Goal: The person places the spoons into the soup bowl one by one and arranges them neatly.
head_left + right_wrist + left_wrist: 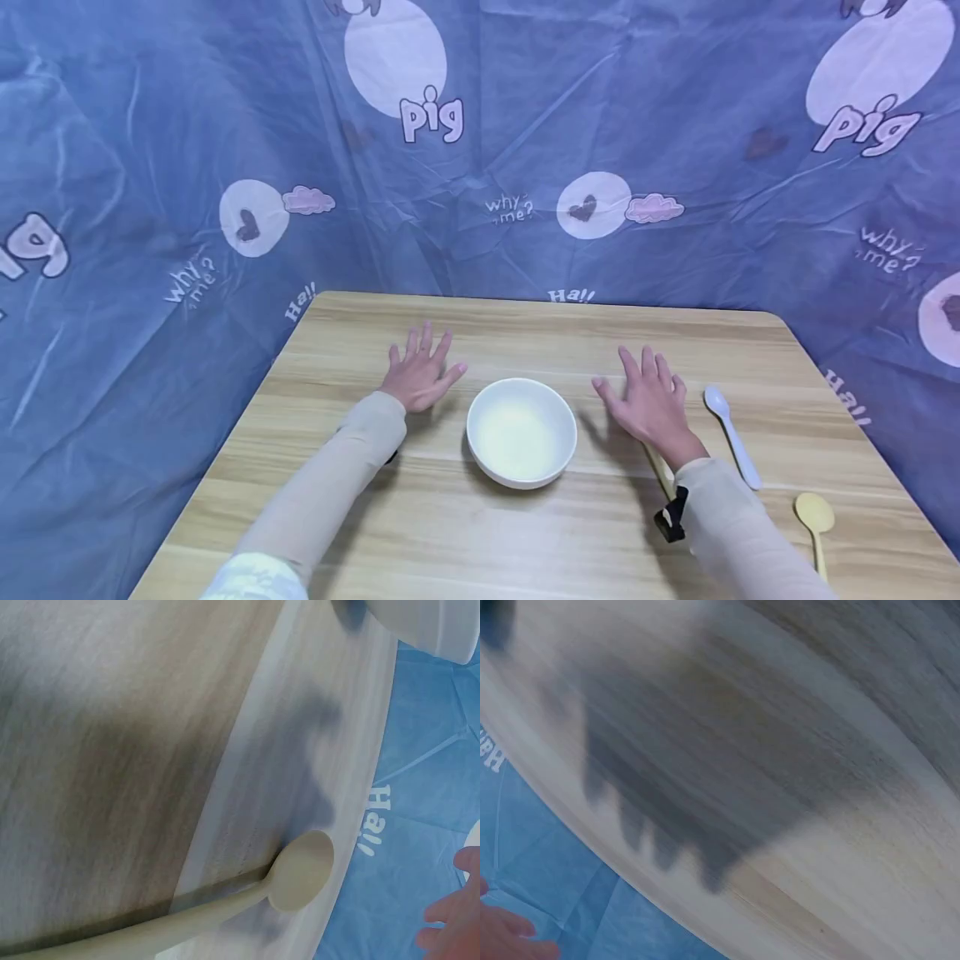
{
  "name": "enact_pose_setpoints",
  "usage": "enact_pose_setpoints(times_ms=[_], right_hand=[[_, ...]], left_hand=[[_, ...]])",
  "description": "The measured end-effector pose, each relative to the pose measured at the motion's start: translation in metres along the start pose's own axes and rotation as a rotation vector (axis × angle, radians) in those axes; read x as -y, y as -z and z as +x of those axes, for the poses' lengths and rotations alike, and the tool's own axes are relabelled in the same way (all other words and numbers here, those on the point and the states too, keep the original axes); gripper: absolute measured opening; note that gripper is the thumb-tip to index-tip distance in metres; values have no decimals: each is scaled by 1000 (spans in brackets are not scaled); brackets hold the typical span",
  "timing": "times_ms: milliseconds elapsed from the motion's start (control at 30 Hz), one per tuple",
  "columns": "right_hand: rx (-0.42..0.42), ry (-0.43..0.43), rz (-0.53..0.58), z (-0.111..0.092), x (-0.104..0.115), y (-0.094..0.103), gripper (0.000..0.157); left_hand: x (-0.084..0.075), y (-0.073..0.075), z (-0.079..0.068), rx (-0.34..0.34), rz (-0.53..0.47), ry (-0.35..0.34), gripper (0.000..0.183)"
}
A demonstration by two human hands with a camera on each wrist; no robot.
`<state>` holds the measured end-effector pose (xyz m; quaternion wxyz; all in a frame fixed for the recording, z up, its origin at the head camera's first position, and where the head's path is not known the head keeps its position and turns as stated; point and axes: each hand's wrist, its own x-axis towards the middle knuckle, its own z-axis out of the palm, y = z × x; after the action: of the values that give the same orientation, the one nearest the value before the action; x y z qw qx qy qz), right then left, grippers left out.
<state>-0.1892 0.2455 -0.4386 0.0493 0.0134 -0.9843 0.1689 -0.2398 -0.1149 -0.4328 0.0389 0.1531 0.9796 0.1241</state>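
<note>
A white bowl [521,433] stands on the wooden table between the two hands. To its left, my left hand [418,372] hovers over the table with spread fingers, holding nothing; its fingertips [506,934] show at the corner of the left wrist view. On the bowl's other side my right hand [651,404] is held above the table, fingers spread, nothing in it. Beneath that hand and wrist lies a beige spoon [659,468], mostly hidden in the head view. The right wrist view shows this spoon's rounded head [301,871] and handle.
Right of my right hand lies a pale bluish-white spoon [731,433]. A yellow spoon [814,512] lies nearer the right edge, partly cut off by the frame. The wooden table [450,542] ends at a blue printed cloth [480,150] behind and at the sides.
</note>
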Motion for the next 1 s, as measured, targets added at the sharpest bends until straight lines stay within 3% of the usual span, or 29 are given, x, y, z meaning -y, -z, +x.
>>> enact_pose_setpoints(times_ms=[233, 367, 700, 1000], right_hand=[[-32, -9, 87, -3, -1, 4, 68], [-43, -42, 169, -6, -1, 5, 56], [-41, -69, 236, -10, -9, 10, 49], [-33, -76, 275, -11, -15, 12, 46]], left_hand=[[-5, 2, -1, 54, -134, 19, 72], [-8, 4, -3, 87, -275, 16, 70], [-10, 2, -5, 97, -521, 23, 68], [-16, -7, -3, 60, -730, 11, 70]])
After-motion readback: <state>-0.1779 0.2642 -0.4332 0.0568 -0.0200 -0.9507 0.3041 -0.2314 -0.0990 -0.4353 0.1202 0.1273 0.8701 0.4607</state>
